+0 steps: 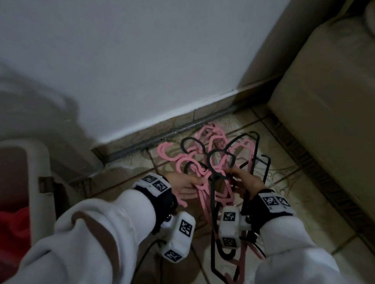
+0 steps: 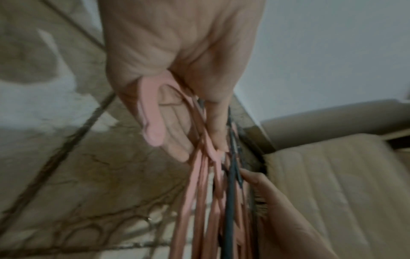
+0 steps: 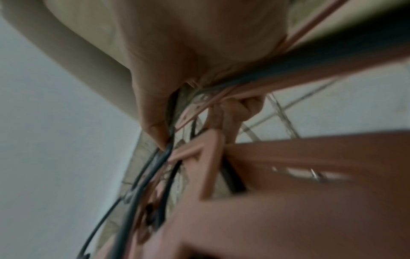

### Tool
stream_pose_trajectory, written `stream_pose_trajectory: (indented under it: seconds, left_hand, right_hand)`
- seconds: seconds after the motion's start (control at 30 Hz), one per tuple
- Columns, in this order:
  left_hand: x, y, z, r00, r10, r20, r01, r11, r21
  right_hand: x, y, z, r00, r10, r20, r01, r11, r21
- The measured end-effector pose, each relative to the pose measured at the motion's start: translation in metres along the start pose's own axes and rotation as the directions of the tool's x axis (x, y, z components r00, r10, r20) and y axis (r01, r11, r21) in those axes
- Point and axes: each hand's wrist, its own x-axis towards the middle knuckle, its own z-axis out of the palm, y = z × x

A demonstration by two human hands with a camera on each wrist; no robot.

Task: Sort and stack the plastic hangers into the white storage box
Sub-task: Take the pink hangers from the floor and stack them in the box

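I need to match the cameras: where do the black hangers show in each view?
Head: black hangers centre-right, tangled with pink ones.
Left wrist: thin dark strand lower centre.
Right wrist: dark strands lower left.
Shared landmark: white wall.

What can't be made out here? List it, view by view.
- Head view: the white storage box is cut off by the left edge; red fabric hides its floor.
- Head view: the pink hangers and black hangers tangle, so no count is possible; wrist cameras cover their lower parts.
- Left wrist view: motion blur; the left hand hides the hanger necks.
- Right wrist view: blur; the right hand fills the top.
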Motion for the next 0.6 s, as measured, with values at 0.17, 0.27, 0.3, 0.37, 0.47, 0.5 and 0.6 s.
stream_pose_trajectory:
  seconds: [0.17,0.27,0.3,0.37,0.47,0.5,0.6]
  left_hand:
    - [-0.04,0.006,0.018,0.998,0.062,-0.016,-0.06,0.99,0.128]
    - [-0.058,0.005,0.024,0.995,0.098,-0.009,-0.094,0.973,0.21]
    - [-0.067,0.004,0.026,0.993,0.116,-0.01,-0.11,0.965,0.239]
    - [-0.084,0.004,0.028,0.984,0.174,-0.028,-0.161,0.951,0.264]
    - [-0.118,0.007,0.028,0.967,0.254,-0.023,-0.237,0.926,0.293]
    - [-0.13,0.008,0.026,0.957,0.288,-0.018,-0.27,0.916,0.295]
    - [-0.166,0.017,0.02,0.897,0.438,-0.049,-0.408,0.867,0.287]
  right_hand:
    - [-0.033,-0.007,-0.016,0.997,-0.071,0.025,0.069,0.994,0.089]
    - [-0.056,-0.009,-0.025,0.992,-0.126,0.025,0.122,0.986,0.11]
    - [-0.066,-0.01,-0.027,0.989,-0.144,0.027,0.14,0.984,0.113]
    - [-0.087,-0.016,-0.029,0.983,-0.182,0.019,0.179,0.976,0.123]
    - [-0.119,-0.031,-0.029,0.965,-0.262,-0.012,0.261,0.957,0.129]
    - [-0.13,-0.038,-0.028,0.955,-0.296,-0.02,0.296,0.946,0.135]
    - [-0.168,-0.061,-0.024,0.903,-0.427,-0.048,0.429,0.891,0.148]
